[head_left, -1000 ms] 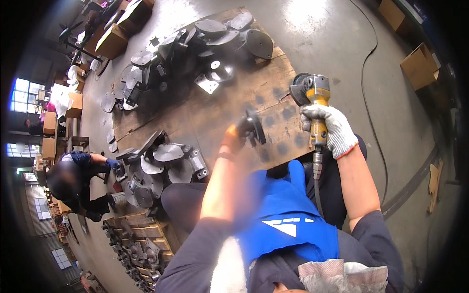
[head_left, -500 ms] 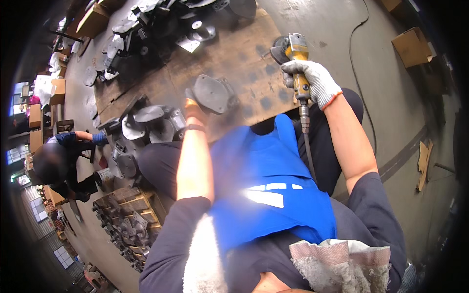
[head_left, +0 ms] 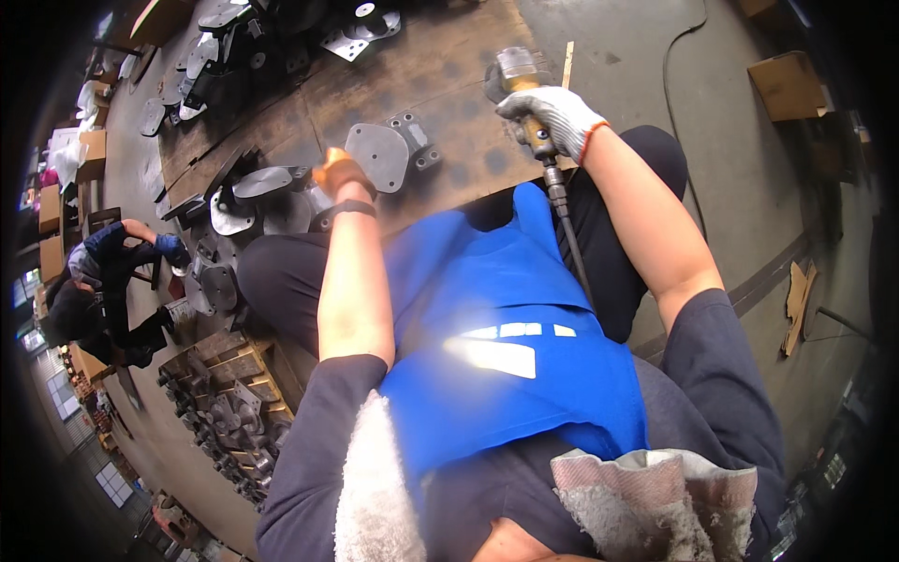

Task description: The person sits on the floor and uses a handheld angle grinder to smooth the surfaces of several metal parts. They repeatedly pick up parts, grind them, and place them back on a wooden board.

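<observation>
My right hand point(head_left: 560, 120), in a white knit glove with an orange cuff, is wrapped round a yellow angle grinder point(head_left: 541, 139). A hose runs from the grinder's rear end down past my knee. My left hand point(head_left: 344, 175), in an orange glove, is closed beside the left edge of a grey metal plate point(head_left: 377, 157). What its fingers hold, if anything, is hidden. The plate has small holes and is at the near side of the wooden board point(head_left: 468, 84). Against its right side sits a block-like bracket point(head_left: 417, 140) with holes.
Several loose metal plates point(head_left: 264, 183) lie left of my left hand. More metal parts point(head_left: 225, 51) are heaped at the far left of the board. A wooden pallet point(head_left: 248, 370) bears further parts. At left, a person point(head_left: 103, 281) bends over. A cardboard box point(head_left: 789, 86) stands at right.
The view has shifted a little. The grinder has swung leftward and its head tilts more to the left. My left hand's fingers are now bunched, and the plate and bracket show sharper.
</observation>
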A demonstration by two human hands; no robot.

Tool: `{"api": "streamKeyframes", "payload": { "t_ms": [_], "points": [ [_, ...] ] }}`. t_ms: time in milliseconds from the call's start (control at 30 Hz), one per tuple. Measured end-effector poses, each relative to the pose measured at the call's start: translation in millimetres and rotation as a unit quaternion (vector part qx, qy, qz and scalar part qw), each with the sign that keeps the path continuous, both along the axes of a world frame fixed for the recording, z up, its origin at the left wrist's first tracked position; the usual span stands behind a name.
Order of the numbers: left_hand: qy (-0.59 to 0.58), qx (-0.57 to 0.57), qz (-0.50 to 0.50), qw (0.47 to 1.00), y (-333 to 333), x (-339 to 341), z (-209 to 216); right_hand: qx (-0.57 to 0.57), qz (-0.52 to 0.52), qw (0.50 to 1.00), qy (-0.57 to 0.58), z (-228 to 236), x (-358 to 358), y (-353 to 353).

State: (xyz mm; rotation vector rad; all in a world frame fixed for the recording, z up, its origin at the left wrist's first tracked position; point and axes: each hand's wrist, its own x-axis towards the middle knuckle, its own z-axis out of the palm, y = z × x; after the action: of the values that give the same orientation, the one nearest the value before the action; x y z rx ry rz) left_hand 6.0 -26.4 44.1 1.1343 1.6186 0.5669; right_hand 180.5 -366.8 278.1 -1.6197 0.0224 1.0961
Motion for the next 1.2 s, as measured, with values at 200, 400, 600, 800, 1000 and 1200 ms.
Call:
{"api": "streamKeyframes", "payload": {
  "t_ms": [200, 400, 600, 800, 1000, 1200],
  "points": [
    [-0.314, -0.012, -0.152, 0.937, -42, 19, 168, -0.154, 0.092, 0.983, -0.045, -74, -5, 13],
    [-0.301, -0.058, -0.311, 0.899, -68, -35, 219, -0.225, 0.21, 0.947, -0.095, -111, -33, 32],
    [-0.189, 0.008, -0.359, 0.914, -89, -36, 176, -0.268, 0.229, 0.925, -0.142, -122, -35, 48],
    [0.038, 0.123, -0.464, 0.876, -128, -13, 180, -0.326, 0.303, 0.861, -0.247, -173, -13, 20],
    [0.035, 0.178, -0.462, 0.868, -108, -1, 127, -0.393, 0.335, 0.798, -0.31, -101, -42, 39],
    [0.081, 0.148, -0.52, 0.837, -114, 1, 151, -0.278, 0.215, 0.809, -0.472, -14, -78, 66]
  ]
}}
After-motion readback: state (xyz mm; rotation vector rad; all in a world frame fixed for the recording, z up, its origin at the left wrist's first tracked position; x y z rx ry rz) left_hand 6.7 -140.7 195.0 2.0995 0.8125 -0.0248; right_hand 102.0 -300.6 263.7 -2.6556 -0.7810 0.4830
